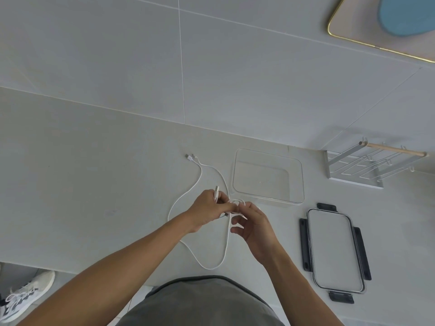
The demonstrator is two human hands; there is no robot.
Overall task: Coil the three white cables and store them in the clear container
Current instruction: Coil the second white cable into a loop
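White cables (200, 178) lie on the pale counter, with two plug ends (189, 157) at the far side and a long loop (210, 267) drooping toward me. My left hand (207, 209) pinches a white plug that sticks up from its fingers. My right hand (253, 228) touches it, holding small loops of the same cable between thumb and fingers. The clear container (268, 176) stands open and empty just beyond my right hand.
The container's lid (335, 251) with dark clips lies flat at the right. A white wire rack with a wooden rod (367, 164) stands against the tiled wall. A shoe (22, 296) shows on the floor at lower left.
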